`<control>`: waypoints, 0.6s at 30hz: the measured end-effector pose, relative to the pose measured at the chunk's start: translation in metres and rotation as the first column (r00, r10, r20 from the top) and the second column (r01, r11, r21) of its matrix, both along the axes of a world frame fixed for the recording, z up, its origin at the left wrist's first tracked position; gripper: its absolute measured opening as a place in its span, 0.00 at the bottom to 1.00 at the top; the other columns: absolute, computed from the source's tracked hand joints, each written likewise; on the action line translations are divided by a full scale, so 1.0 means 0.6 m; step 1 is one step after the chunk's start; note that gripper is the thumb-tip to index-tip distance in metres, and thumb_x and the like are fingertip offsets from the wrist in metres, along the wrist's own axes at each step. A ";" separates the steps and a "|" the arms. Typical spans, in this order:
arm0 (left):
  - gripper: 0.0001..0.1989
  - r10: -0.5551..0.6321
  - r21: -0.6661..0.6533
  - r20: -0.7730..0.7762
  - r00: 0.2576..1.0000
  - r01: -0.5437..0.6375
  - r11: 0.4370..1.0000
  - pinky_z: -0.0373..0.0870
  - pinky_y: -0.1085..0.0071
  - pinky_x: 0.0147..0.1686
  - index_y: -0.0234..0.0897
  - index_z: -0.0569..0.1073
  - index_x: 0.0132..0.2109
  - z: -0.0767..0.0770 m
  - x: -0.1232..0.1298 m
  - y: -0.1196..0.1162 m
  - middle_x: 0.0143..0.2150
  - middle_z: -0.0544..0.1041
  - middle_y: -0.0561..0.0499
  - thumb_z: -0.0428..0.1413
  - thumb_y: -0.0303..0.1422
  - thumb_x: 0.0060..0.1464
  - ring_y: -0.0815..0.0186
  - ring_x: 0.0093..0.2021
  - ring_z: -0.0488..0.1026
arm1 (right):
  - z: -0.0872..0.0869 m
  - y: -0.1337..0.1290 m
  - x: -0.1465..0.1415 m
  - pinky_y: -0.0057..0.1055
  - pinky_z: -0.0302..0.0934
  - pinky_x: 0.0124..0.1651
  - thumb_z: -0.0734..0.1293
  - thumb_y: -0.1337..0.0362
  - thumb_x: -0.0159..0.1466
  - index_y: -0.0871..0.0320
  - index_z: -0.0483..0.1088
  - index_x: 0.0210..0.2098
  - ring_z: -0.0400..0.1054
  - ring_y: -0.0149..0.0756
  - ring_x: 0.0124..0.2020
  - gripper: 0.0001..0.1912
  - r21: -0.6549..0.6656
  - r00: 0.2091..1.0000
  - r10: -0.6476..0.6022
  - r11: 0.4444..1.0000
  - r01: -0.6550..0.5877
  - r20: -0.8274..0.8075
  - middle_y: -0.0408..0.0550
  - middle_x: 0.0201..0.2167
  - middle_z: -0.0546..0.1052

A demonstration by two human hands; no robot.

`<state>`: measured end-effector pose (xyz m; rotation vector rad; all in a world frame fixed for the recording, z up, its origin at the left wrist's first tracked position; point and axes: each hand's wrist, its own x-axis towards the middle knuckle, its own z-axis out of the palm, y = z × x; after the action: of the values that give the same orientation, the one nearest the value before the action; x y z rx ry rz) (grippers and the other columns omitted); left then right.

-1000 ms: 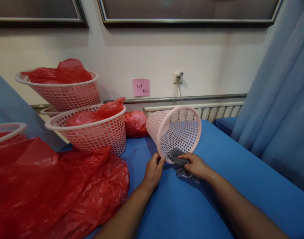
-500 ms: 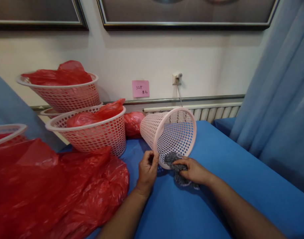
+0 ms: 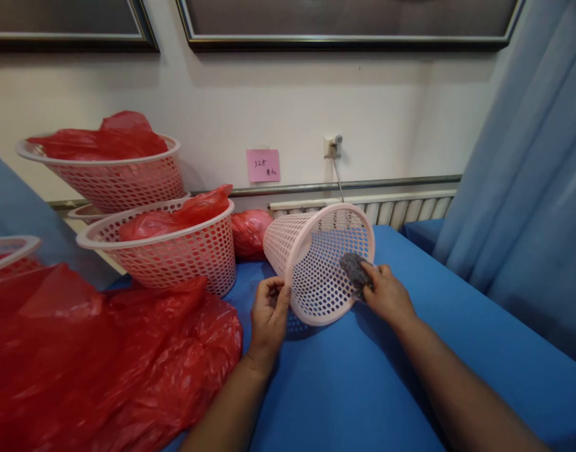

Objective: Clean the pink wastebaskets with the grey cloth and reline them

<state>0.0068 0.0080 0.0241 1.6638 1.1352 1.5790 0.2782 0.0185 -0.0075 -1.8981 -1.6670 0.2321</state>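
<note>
Head view: the blue table cover point(image 3: 325, 389) runs beneath both hands and reaches well beyond them. Left of the left-hand grip, a heap of red plastic point(image 3: 103, 364) spreads over it, and past the heap, farther from the grip, stands a loaded basket point(image 3: 179, 260) with red plastic inside. Straight ahead of the hands, between them and the wall, the pale pink basket point(image 3: 285, 238) lies tipped on its side, its mouth turned toward the person. At its lower left edge the left hand point(image 3: 267, 317) has the rim pinched between thumb and fingers. Across the mouth, the right hand point(image 3: 389, 298) is closed on a bunched grey cloth point(image 3: 356, 271), which sits at the right part of the opening; whether it presses the lattice is hard to tell.

The step in hand looks like wiping the inside near the rim. Done well, the left pinch should brace the basket against rolling, while the cloth lies flat under the fingertips and follows the curve with even pressure. Turning the rim through the left fingers would bring round fresh stretches, and loose folds are best gathered so the holes cannot snag them.
</note>
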 end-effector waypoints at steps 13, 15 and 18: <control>0.10 -0.275 -0.169 -0.219 0.936 0.242 0.956 0.76 0.62 0.45 0.39 0.78 0.42 -0.068 0.041 0.004 0.40 0.84 0.47 0.56 0.39 0.61 0.57 0.41 0.79 | -0.022 -0.010 -0.054 0.30 0.69 0.37 0.68 0.68 0.55 0.55 0.72 0.61 0.73 0.31 0.30 0.33 -0.030 0.579 0.373 0.823 -0.568 -0.725 0.47 0.44 0.82; 0.11 -0.186 -0.114 -0.189 0.964 0.166 0.979 0.74 0.67 0.41 0.39 0.75 0.38 -0.054 0.032 0.007 0.36 0.81 0.51 0.54 0.41 0.64 0.61 0.37 0.76 | -0.017 -0.018 -0.061 0.31 0.69 0.36 0.70 0.66 0.55 0.54 0.72 0.62 0.72 0.31 0.28 0.33 -0.023 0.452 0.349 0.771 -0.636 -0.821 0.44 0.39 0.81; 0.14 -0.021 -0.033 -0.133 0.991 0.017 0.999 0.69 0.72 0.33 0.40 0.71 0.35 -0.034 0.016 0.008 0.30 0.73 0.56 0.52 0.43 0.65 0.66 0.31 0.70 | -0.016 -0.028 -0.067 0.33 0.70 0.44 0.68 0.70 0.55 0.51 0.75 0.58 0.74 0.34 0.36 0.31 -0.039 0.561 0.462 0.747 -0.663 -0.687 0.45 0.43 0.81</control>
<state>0.0162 0.0127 0.0034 1.7767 1.2011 1.4485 0.2383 0.0016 -0.0171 -1.1303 -1.7278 1.3222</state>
